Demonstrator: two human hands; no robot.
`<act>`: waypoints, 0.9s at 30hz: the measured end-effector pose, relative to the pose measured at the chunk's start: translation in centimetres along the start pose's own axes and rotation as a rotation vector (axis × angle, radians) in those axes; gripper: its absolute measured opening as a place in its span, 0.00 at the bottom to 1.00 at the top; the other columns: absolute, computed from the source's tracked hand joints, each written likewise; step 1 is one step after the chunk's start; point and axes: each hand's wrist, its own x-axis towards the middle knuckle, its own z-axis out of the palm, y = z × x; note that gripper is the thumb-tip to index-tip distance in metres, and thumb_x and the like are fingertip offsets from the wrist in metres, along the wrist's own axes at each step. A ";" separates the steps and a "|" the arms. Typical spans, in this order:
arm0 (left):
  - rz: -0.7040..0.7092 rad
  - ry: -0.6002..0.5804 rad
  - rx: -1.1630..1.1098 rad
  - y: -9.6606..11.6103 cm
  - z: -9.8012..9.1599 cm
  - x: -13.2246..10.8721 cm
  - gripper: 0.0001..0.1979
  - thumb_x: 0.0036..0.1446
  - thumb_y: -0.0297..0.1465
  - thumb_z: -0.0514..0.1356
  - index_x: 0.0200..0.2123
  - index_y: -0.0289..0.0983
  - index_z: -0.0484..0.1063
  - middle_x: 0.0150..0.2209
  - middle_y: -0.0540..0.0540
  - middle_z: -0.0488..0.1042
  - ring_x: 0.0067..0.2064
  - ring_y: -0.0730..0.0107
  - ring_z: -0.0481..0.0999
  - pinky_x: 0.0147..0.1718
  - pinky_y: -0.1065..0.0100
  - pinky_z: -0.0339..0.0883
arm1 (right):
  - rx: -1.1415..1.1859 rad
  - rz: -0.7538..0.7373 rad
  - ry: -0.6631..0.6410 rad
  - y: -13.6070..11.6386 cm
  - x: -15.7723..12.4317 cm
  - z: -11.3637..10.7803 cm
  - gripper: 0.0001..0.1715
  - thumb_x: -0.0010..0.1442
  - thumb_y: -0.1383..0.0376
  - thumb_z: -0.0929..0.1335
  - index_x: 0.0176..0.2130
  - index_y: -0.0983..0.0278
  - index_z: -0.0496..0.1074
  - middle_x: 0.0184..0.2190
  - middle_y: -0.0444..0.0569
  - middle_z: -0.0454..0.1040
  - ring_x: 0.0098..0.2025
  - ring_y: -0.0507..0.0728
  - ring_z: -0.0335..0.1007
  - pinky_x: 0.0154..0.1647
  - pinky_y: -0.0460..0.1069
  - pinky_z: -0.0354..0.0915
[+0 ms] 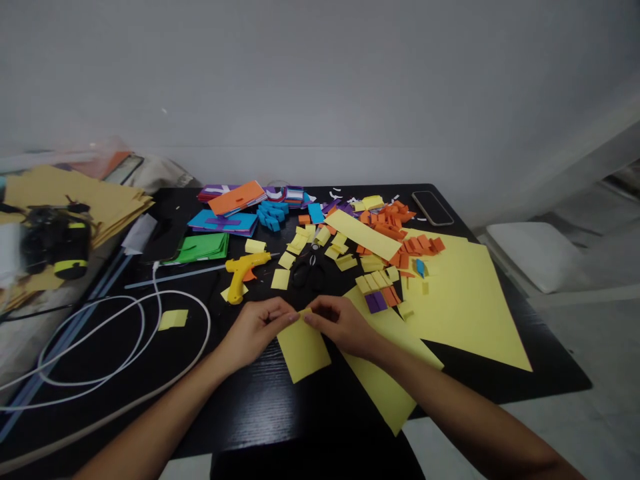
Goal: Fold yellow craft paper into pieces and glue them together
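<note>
yellow paper pinched by left hand, right hand

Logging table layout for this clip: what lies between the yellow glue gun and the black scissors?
In the head view, small yellow paper pieces lie between the glue gun and the scissors.

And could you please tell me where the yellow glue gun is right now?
In the head view, the yellow glue gun is left of centre on the black table, just beyond the left hand and left of the black-handled tool.
</note>
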 end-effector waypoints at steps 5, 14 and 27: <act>-0.004 -0.120 0.031 0.1 0.4 -0.3 0.16 0.65 0.43 0.61 0.33 0.36 0.77 0.27 0.51 0.73 0.29 0.71 0.68 0.29 0.72 0.58 | -0.001 -0.005 -0.011 0.1 0.0 0.0 0.09 0.58 0.60 0.72 0.32 0.64 0.76 0.26 0.43 0.73 0.27 0.51 0.64 0.29 0.46 0.59; 0.062 -0.154 0.089 0.0 0.3 -0.2 0.13 0.64 0.38 0.60 0.32 0.35 0.76 0.23 0.53 0.68 0.27 0.73 0.62 0.26 0.73 0.53 | 0.021 0.038 -0.077 0.2 -0.1 0.3 0.04 0.54 0.65 0.72 0.31 0.64 0.75 0.24 0.41 0.71 0.26 0.50 0.63 0.28 0.45 0.59; 0.051 -0.104 0.068 0.0 -0.1 -0.2 0.13 0.64 0.38 0.60 0.31 0.36 0.74 0.23 0.53 0.67 0.26 0.74 0.62 0.26 0.72 0.53 | 0.059 0.038 -0.071 0.0 0.0 -0.6 0.07 0.55 0.63 0.72 0.31 0.64 0.73 0.24 0.42 0.72 0.26 0.50 0.66 0.28 0.46 0.60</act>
